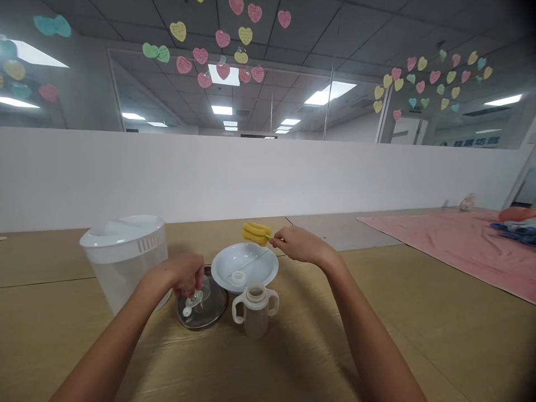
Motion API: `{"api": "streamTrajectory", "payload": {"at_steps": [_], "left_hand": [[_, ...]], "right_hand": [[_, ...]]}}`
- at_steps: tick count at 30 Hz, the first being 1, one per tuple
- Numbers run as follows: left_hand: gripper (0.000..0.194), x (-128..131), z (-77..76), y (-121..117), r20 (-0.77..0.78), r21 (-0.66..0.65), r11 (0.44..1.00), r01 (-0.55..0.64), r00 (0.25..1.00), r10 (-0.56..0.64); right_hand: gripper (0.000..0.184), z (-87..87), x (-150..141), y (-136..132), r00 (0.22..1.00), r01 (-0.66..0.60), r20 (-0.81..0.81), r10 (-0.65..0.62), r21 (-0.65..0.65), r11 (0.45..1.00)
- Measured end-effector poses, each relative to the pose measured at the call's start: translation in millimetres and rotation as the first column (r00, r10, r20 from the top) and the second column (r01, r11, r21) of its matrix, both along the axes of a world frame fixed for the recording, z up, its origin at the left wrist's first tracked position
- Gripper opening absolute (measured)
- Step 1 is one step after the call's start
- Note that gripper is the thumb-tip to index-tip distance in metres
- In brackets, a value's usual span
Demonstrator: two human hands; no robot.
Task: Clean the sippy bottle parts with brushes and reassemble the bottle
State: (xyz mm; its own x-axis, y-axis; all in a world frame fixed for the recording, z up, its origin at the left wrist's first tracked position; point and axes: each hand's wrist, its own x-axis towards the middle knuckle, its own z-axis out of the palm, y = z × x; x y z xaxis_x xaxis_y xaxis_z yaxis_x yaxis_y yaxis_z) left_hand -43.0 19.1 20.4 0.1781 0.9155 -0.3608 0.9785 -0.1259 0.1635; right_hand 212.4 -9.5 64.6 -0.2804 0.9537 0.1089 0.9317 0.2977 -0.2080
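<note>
My right hand [299,244] is closed round the thin green handle of a yellow bottle brush [256,231], whose looped head is held over the far rim of a white bowl [220,272]. In the bowl lie a white bottle ring [238,278] and what looks like a thin straw or rod. My left hand [188,274] pinches a clear plastic piece [196,298] low over a round metal tray [209,319]. A small white part [187,311] is beside that piece. An uncapped baby bottle [255,321] with two white handles stands upright in front of the bowl.
A white lidded bucket [125,245] stands at the left, close to my left forearm. On the right, a pink cloth [452,240] covers part of the tan table [310,363]. Folded fabrics [519,226] and a small bottle [467,202] are at the far right, near the white wall.
</note>
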Motion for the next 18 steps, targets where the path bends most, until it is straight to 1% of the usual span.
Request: {"api": "streamTrajectory", "payload": {"at_steps": [2, 4, 6, 10, 14, 18], "left_hand": [[0.023, 3.4, -3.1, 0.0, -0.021, -0.046, 0.999, 0.012, 1.000, -0.013], [0.019, 7.0, -9.8, 3.4, -0.066, -0.075, 0.997, 0.019, 0.998, -0.024], [0.017, 9.4, -18.1, 8.8, -0.100, -0.077, 0.997, 0.016, 0.995, -0.024], [0.016, 8.6, -31.3, 18.8, -0.105, -0.038, 0.999, 0.015, 0.994, -0.019], [0.012, 5.6, -34.4, 21.5, -0.101, -0.026, 0.998, 0.050, 0.994, -0.053], [0.017, 6.0, -31.9, 19.9, -0.106, -0.002, 0.998, 0.069, 0.992, -0.069]], "right_hand": [[0.035, -0.4, -0.1, -0.3, 1.000, -0.003, 0.010, 0.003, 0.004, 1.000], [0.035, -0.6, -0.5, -1.1, 1.000, -0.010, 0.021, 0.010, 0.008, 1.000], [0.036, -0.5, -0.9, -1.5, 1.000, -0.016, 0.026, 0.015, 0.018, 1.000], [0.036, -0.5, -1.1, -0.7, 1.000, -0.013, 0.026, 0.012, 0.021, 1.000], [0.035, -1.3, -1.7, 0.6, 0.999, -0.037, 0.041, 0.036, 0.040, 0.998], [0.035, -1.6, -2.6, -0.2, 0.998, -0.034, 0.052, 0.032, 0.039, 0.999]]}}
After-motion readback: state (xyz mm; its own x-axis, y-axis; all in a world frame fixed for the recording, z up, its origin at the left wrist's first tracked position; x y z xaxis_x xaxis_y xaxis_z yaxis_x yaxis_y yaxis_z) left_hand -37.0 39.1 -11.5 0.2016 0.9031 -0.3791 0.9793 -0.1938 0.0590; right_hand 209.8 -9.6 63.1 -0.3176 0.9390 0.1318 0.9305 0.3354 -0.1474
